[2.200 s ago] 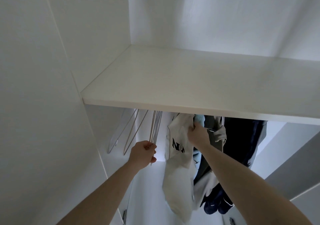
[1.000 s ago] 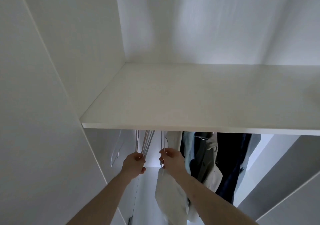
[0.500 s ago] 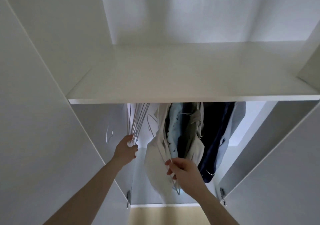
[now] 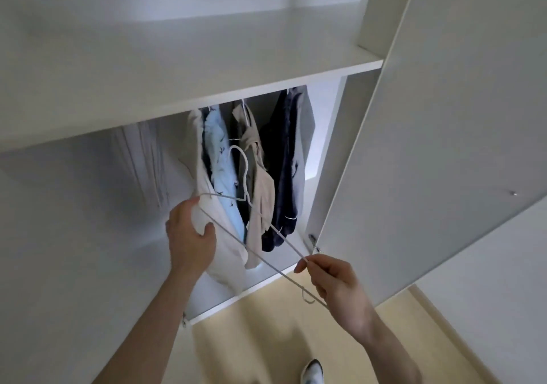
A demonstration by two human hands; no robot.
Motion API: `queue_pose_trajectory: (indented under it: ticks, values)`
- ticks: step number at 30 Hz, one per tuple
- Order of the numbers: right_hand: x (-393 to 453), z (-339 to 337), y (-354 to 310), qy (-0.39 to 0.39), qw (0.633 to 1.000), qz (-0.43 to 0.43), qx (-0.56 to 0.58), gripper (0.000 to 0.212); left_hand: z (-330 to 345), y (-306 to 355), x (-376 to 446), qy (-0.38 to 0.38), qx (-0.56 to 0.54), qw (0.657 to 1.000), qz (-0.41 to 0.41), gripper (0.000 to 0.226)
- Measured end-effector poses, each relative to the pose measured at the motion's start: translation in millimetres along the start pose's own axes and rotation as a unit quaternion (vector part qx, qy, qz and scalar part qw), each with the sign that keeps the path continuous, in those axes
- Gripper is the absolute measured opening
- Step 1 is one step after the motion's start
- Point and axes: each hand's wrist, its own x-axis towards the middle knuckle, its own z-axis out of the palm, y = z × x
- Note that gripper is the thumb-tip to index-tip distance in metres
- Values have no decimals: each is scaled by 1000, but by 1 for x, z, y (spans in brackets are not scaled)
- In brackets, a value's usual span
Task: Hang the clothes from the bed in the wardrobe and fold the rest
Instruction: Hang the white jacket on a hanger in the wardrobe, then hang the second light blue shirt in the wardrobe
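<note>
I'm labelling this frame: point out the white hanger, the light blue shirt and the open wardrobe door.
white hanger (image 4: 243, 168): head view, on its hook.
light blue shirt (image 4: 218, 159): head view, upper front fabric.
wardrobe door (image 4: 438, 147): head view, inner panel.

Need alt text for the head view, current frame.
Two hands hold an empty white hanger before an open wardrobe: the right hand pinches one end, the left hand holds the other. Behind it, clothes hang under a shelf.

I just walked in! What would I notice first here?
A white hanger held out in front of the open wardrobe, the left hand gripping one end and the right hand pinching the other. Behind it hang clothes, pale and dark.
</note>
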Motion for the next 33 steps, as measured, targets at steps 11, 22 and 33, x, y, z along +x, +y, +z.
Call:
queue_pose_trajectory:
  ticks: [11, 22, 33]
  values:
    - [-191, -101, 21, 193, 980, 47, -29, 30, 40, 87, -92, -245, 24, 952, 181, 17]
    - [-468, -181, 125, 443, 870, 168, -136, 14, 105, 212, -317, -470, -69, 845, 247, 15]
    - [-750, -202, 208, 590, 773, 213, -96, 12, 120, 313, -628, -634, -87, 695, 326, 11]
